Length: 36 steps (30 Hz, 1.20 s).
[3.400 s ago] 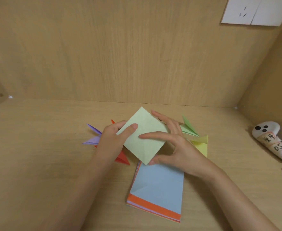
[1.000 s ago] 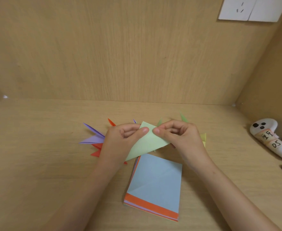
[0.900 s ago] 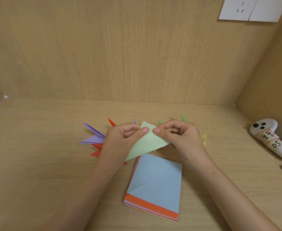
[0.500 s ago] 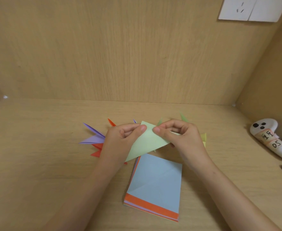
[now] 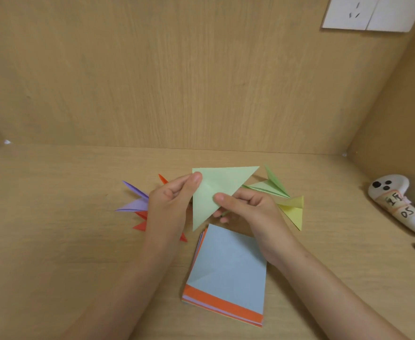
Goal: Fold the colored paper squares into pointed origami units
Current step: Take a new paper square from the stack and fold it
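Now green triangle point(image 5: 217, 184) rotated, long point down; left hand point(image 5: 169, 204) and right hand point(image 5: 253, 209) both pinching it.

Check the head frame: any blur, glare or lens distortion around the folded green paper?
Head view: light green folded paper triangle sharp, crease legible, no glare; lighting soft and even, with only a faint shadow under the right hand on the light wooden desk; wide-angle stretching and some softness on the forearms toward the bottom edge.
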### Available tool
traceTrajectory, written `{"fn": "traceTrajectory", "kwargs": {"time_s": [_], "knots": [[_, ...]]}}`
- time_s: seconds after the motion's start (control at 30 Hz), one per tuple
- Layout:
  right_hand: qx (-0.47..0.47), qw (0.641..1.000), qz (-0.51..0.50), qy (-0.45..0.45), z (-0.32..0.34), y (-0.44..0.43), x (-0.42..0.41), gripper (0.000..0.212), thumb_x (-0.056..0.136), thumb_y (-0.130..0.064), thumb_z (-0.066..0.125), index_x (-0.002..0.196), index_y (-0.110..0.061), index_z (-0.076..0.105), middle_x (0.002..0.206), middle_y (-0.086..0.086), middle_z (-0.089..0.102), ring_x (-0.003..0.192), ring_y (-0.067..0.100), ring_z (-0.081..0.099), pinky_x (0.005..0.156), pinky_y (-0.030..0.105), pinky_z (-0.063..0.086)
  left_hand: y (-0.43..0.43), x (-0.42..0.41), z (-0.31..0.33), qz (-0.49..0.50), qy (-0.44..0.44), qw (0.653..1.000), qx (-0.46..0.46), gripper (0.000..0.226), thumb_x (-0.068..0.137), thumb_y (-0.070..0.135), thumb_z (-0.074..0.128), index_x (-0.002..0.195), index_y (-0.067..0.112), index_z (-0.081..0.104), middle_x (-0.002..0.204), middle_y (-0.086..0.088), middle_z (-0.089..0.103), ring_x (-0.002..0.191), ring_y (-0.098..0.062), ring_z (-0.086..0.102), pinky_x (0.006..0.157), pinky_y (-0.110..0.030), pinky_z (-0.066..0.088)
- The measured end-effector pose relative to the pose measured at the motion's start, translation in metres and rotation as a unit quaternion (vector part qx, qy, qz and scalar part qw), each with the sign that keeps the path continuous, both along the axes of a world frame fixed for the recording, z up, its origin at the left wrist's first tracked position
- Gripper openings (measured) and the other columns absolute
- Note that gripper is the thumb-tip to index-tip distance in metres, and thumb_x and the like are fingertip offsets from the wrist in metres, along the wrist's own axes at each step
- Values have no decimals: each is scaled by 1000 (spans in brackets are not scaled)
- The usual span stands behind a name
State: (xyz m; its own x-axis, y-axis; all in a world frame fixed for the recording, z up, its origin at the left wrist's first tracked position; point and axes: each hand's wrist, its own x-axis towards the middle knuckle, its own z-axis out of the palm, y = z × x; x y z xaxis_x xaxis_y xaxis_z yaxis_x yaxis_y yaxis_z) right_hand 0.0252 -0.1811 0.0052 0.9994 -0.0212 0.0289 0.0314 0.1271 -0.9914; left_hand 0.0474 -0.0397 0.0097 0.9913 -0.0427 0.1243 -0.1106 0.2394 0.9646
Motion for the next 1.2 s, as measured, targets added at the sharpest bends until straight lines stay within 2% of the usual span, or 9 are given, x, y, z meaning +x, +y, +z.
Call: {"fn": "traceTrajectory", "kwargs": {"time_s": [0.17,0.3,0.43,0.63,0.8,0.93,1.07,1.13,1.2], "knots": [[-4,1000,-17,-18,0,0,1,32,75,-20,72,79,11,67,69,15,68,68,21,56,63,19,46,-2,-1,-1,-7,7,1000,-19,22,93,19,54,91,7,73,92,-20,72,79,-23,67,68,-26,55],[-7,1000,-15,-15,2,0,0,20,78,-15,71,73,4,68,68,16,68,63,17,55,60,18,45,-2,-1,-1,-6,10,1000,-26,22,93,19,54,92,7,73,92,-19,72,80,-23,68,69,-27,55],[-3,1000,-13,-13,3,0,0,20,75,-20,72,70,-1,69,66,14,67,59,14,54,59,17,45,-3,-2,-1,1,10,999,-30,23,93,20,55,92,6,73,92,-21,72,80,-24,67,72,-31,55],[22,999,-18,-28,3,1,-1,23,74,-22,69,76,1,70,67,15,68,61,14,56,57,18,44,-3,-4,1,4,17,999,-48,24,94,20,53,94,5,72,93,-22,71,79,-26,67,67,-29,56],[13,999,-23,-35,4,2,-2,18,75,-22,69,72,-4,69,64,14,68,61,15,55,54,17,40,-5,-6,3,7,17,998,-61,23,94,19,54,88,8,72,87,-17,73,70,-18,68,59,-22,55],[6,999,-26,-29,6,2,-3,17,75,-24,70,70,-7,70,63,13,67,62,17,53,53,17,38,-5,-7,4,-7,20,997,-77,23,94,18,53,84,11,73,83,-12,74,70,-15,69,60,-21,55],[-20,998,-46,-28,10,-3,-3,18,82,-17,69,65,-12,69,56,8,66,52,7,46,51,16,34,-3,-5,5,-2,-1,999,-38,18,92,15,56,86,11,72,82,-5,75,74,-12,70,64,-18,54],[-30,998,-51,-30,13,-6,-2,18,82,-16,69,64,-12,69,53,7,65,47,6,41,49,15,32,-1,-4,6,-12,-4,1000,-18,14,90,14,58,86,9,70,81,-4,74,76,-14,70,67,-22,56],[-37,998,-38,-35,15,-8,-3,18,83,-11,68,66,-8,68,50,6,64,43,2,45,50,10,34,0,-3,7,-17,-14,1000,16,7,85,14,65,87,9,70,82,-5,75,78,-18,71,71,-27,56]]}}
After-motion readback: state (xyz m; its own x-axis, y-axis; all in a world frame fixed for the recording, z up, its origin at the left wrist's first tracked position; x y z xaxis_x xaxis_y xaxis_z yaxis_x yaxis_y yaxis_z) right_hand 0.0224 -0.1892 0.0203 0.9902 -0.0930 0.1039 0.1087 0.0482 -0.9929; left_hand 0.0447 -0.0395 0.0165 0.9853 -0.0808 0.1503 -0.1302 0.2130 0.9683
